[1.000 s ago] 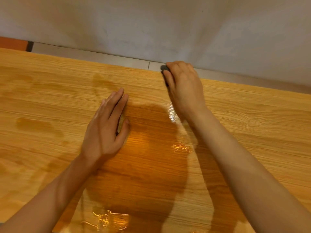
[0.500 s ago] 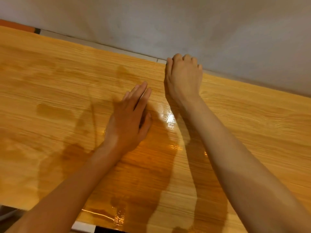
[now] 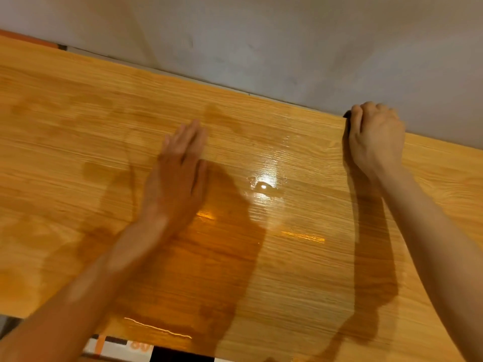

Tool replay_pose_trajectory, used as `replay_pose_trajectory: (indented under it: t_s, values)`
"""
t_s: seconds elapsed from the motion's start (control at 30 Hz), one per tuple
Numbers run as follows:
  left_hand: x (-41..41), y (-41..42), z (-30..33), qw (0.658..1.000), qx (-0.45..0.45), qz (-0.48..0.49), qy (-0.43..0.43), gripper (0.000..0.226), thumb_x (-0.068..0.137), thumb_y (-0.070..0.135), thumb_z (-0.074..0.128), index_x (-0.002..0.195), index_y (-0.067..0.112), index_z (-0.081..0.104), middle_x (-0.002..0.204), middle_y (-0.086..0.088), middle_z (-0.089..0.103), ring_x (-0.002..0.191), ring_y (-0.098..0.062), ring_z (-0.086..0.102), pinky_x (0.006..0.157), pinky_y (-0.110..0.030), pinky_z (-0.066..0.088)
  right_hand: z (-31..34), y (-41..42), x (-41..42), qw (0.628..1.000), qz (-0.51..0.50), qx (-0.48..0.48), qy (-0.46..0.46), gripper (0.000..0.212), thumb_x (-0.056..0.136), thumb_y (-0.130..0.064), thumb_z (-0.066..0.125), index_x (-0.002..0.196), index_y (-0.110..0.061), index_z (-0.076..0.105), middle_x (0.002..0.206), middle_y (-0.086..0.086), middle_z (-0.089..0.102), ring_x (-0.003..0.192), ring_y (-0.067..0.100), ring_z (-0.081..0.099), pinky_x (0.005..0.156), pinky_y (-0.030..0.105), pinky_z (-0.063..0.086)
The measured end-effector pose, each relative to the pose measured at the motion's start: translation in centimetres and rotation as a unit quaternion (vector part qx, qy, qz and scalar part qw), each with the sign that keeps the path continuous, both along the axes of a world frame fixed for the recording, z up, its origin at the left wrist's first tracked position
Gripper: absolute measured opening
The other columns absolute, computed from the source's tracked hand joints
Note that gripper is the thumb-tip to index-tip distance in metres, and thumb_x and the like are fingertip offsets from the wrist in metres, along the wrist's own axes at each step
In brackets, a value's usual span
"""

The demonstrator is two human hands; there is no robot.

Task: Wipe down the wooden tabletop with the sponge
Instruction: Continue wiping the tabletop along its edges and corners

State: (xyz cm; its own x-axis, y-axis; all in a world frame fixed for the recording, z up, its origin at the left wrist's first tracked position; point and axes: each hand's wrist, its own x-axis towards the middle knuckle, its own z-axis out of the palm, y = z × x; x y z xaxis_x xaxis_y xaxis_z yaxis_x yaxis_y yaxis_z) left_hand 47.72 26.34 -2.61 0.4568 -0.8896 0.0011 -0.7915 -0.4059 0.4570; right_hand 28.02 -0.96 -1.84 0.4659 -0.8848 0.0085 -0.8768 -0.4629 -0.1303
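Note:
The wooden tabletop [image 3: 78, 142] fills most of the view, with damp streaks and a shiny wet patch near its middle. My right hand [image 3: 375, 138] is curled at the table's far edge, by the wall, closed over a dark sponge [image 3: 347, 115]. Only a small dark corner of the sponge shows at my fingertips. My left hand [image 3: 180, 168] lies flat on the wood, palm down, fingers together and pointing toward the wall, holding nothing.
A grey wall [image 3: 287, 43] runs right along the table's far edge. The near edge of the table shows at the bottom, with a white and orange object [image 3: 117, 347] below it.
My right hand has slid with the sponge to the right along the far edge. The view has shifted, and my left hand has stayed flat on the wood.

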Motion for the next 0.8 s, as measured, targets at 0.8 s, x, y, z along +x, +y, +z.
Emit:
replay_pose_trajectory:
  t_s: [0.8]
  values:
    - [5.5, 3.5, -1.3, 0.998, -0.020, 0.042, -0.030, 0.055, 0.105, 0.021, 0.031, 0.157, 0.002, 0.027, 0.167, -0.014, 0.021, 0.155, -0.029, 0.017, 0.128, -0.041, 0.010, -1.3, 7.4, 11.5, 0.971, 0.016, 0.059, -0.230, 0.033, 0.099, -0.027, 0.045, 0.112, -0.007, 0.067, 0.117, 0.010, 0.066, 0.115, 0.032, 0.054, 0.099, 0.036, 0.039]
